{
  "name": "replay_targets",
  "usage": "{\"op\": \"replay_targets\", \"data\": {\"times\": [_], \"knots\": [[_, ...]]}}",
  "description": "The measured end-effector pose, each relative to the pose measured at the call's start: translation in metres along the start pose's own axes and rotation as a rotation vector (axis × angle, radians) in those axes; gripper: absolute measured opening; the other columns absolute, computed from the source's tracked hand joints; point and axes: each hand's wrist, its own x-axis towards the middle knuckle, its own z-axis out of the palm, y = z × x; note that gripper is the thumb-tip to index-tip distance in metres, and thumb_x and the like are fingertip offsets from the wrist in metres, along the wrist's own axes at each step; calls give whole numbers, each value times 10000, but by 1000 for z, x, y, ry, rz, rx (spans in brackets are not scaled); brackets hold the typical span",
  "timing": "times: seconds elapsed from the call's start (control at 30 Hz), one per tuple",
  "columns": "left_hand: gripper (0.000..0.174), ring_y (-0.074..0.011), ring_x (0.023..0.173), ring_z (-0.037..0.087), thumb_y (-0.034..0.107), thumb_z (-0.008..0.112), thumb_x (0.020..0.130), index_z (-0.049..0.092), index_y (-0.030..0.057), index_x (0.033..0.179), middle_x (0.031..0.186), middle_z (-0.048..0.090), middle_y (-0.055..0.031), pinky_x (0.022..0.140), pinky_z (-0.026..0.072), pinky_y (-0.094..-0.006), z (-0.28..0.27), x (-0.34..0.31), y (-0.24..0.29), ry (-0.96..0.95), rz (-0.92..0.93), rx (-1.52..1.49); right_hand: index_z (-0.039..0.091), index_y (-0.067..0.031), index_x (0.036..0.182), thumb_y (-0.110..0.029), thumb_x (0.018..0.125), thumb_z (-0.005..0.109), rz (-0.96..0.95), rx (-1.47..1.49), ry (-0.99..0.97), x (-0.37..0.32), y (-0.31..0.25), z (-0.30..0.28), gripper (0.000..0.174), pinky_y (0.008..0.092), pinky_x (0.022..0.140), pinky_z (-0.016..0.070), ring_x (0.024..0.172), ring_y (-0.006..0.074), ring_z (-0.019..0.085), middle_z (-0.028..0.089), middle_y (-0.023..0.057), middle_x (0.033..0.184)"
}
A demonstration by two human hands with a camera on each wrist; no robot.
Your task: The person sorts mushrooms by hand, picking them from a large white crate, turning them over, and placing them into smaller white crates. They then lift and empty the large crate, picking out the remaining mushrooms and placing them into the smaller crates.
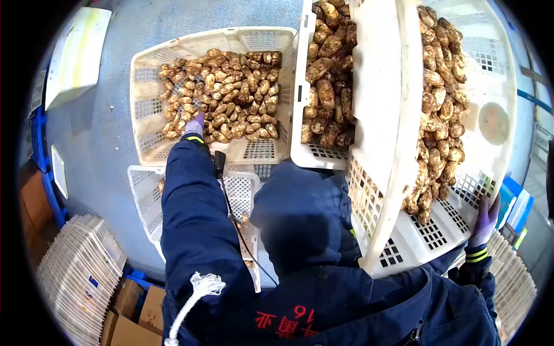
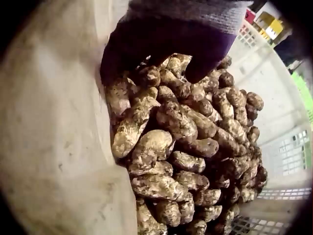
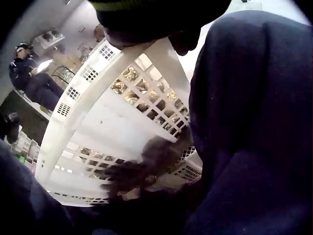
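Observation:
My left hand (image 1: 196, 125), in a purple glove with a light cuff, reaches into the left white crate (image 1: 268, 40), at the near-left edge of a heap of knobbly brown-and-cream oblong tubers (image 1: 231, 92). The left wrist view shows its fingers spread over several tubers (image 2: 176, 122), the tips partly in shadow. At the near-right corner of the right white crate (image 1: 369, 69), my right hand (image 1: 485, 222), also in purple, grips the rim. That crate stands tilted, with tubers (image 1: 441, 121) piled along its left side. In the right wrist view its lattice wall (image 3: 117, 122) shows.
Between them stands another crate of darker tubers (image 1: 329, 75). A lower crate (image 1: 144, 190) sits beneath my left arm. Nested crates (image 1: 81, 277) and cardboard boxes (image 1: 141, 317) lie near left; a white foam box (image 1: 78, 57) lies far left. Another person (image 3: 32, 73) sits in the background.

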Motion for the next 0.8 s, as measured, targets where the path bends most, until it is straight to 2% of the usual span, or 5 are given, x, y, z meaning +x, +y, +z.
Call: {"op": "replay_targets", "data": {"times": [0.3, 0.47, 0.6, 0.73, 0.8], "knots": [[781, -303, 1069, 576, 154, 736, 792, 318, 45, 1442, 1243, 552, -218, 856, 502, -400, 51, -94, 8, -245, 383, 157, 454, 1, 1320, -182, 936, 556, 59, 77, 43, 3, 4, 2, 438, 276, 831, 460, 938, 146, 553, 592, 80, 1105], [758, -375, 1151, 544, 31, 572, 873, 132, 69, 1489, 1336, 448, -278, 921, 518, -435, 36, -130, 45, -506, 435, -910, 420, -8, 1350, -196, 941, 538, 52, 24, 2, 5, 13, -6, 466, 284, 829, 473, 955, 158, 559, 573, 98, 1136], [627, -292, 955, 631, -6, 528, 862, 275, 14, 1436, 1167, 579, -250, 778, 563, -339, -2, -107, 31, -40, 452, -951, 431, -8, 1338, -185, 936, 542, 75, 4, 18, 6, 14, -6, 453, 278, 828, 468, 939, 154, 561, 582, 99, 1115], [275, -237, 914, 656, 252, 669, 772, 723, 110, 1002, 967, 701, -116, 851, 492, -343, 14, -102, 21, -140, 557, 447, 440, -15, 1323, -177, 936, 540, 103, 112, 25, 4, 8, 0, 431, 266, 807, 470, 909, 143, 563, 596, 76, 1046], [446, -335, 1039, 617, 345, 671, 777, 658, 110, 1155, 1134, 654, -145, 916, 480, -379, 46, -125, 44, -182, 538, 885, 437, -10, 1322, -182, 937, 545, 86, 91, 32, 4, 6, 1, 435, 268, 806, 468, 905, 147, 561, 593, 73, 1036]]}}
